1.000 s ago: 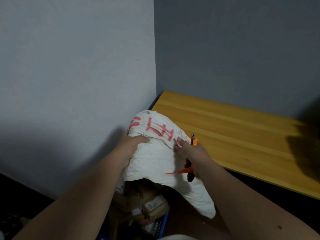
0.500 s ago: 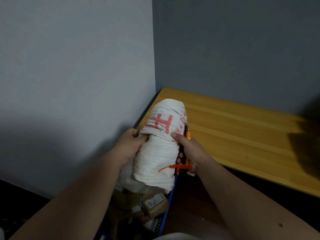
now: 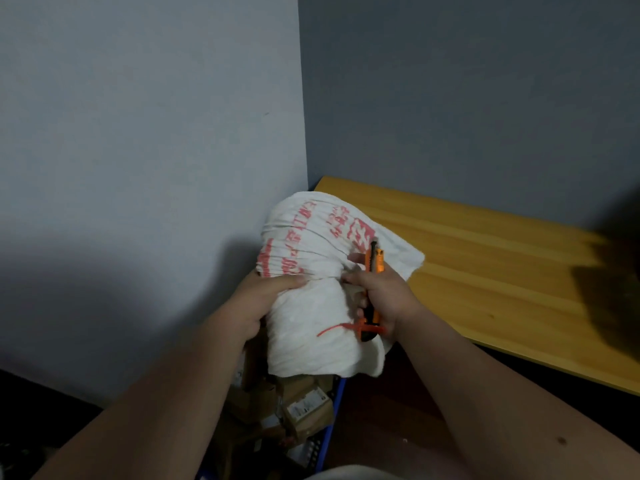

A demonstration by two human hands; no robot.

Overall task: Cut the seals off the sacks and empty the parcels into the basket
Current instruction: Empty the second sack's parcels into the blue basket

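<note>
Grey corner walls, wooden surface [image 3: 485,271] right. Left hand [image 3: 258,299] grips bunched white sack [image 3: 311,299] above basket [image 3: 329,427] of parcels [image 3: 304,408]; right hand [image 3: 384,299] fingers curl round orange knife [image 3: 374,292], red seal [image 3: 346,328] beneath.

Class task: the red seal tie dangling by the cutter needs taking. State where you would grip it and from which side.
Pinch the red seal tie at its free tail, coming from the left: that thin end lies exposed on the sack, while its head sits against the cutter in the right hand.
</note>
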